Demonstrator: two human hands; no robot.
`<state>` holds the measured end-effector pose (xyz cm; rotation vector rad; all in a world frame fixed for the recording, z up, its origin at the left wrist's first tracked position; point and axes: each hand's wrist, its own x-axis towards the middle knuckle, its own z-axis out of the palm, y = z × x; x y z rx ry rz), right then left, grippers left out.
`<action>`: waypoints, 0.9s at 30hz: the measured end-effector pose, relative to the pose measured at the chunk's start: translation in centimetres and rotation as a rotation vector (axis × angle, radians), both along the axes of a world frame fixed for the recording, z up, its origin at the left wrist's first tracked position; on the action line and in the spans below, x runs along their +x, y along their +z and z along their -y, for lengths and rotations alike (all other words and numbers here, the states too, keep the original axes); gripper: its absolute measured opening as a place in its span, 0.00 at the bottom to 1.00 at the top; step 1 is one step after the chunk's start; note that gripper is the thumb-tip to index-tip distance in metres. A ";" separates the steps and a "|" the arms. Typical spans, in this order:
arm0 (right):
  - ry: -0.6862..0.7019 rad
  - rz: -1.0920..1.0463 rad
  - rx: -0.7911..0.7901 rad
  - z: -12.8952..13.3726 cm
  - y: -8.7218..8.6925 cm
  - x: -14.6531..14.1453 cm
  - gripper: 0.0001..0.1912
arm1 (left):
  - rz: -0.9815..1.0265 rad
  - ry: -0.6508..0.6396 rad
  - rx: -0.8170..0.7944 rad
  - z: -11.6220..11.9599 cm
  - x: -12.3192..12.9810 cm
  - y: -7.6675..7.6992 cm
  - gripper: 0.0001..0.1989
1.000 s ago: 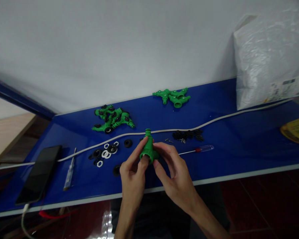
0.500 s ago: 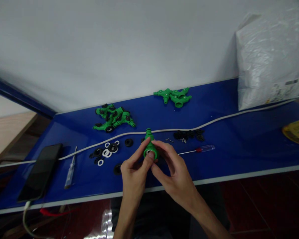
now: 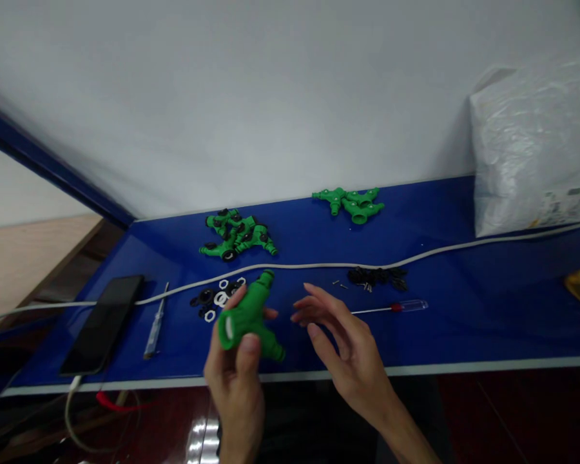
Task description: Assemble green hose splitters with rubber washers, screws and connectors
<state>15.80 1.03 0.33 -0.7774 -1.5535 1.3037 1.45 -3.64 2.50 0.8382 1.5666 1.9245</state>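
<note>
A green Y-shaped hose connector (image 3: 254, 312) is gripped in my left hand (image 3: 239, 380), tilted above the table's front part. Its wide round mouth points to the lower left, with something white inside. My right hand (image 3: 348, 341) is apart from it on the right, fingers spread and slightly curled, holding nothing. Black rings and white washers (image 3: 221, 298) lie just behind my left hand, which partly hides them. Near my right hand are a screwdriver (image 3: 408, 306) with a clear and red handle, small screws (image 3: 341, 284) and a heap of small black parts (image 3: 374, 277).
Green connectors with black fittings (image 3: 241, 235) lie at the back left, plain green ones (image 3: 352, 201) at the back middle. A white cable (image 3: 309, 265) crosses the blue table. A phone (image 3: 104, 325) and another screwdriver (image 3: 155, 325) lie left; a plastic-wrapped package (image 3: 536, 148) stands right.
My right hand has let go of the green connector and opened. My left hand has moved left with the connector and turned it. The view has shifted slightly.
</note>
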 end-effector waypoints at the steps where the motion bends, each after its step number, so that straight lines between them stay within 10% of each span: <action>1: -0.013 0.080 0.031 -0.1 0.0 -0.4 0.23 | 0.023 0.096 0.061 0.4 -0.6 0.5 0.22; 11: 0.188 0.631 0.235 0.0 0.6 -8.1 0.19 | 0.145 0.294 0.052 1.9 -4.0 2.6 0.24; 19: -0.032 0.377 0.192 -2.2 3.2 1.7 0.15 | 0.012 -0.375 -0.286 -0.5 -0.3 -0.1 0.25; 27: -0.144 0.715 0.678 -1.4 4.2 3.7 0.15 | -0.396 -0.532 -0.254 -1.3 1.1 -2.1 0.28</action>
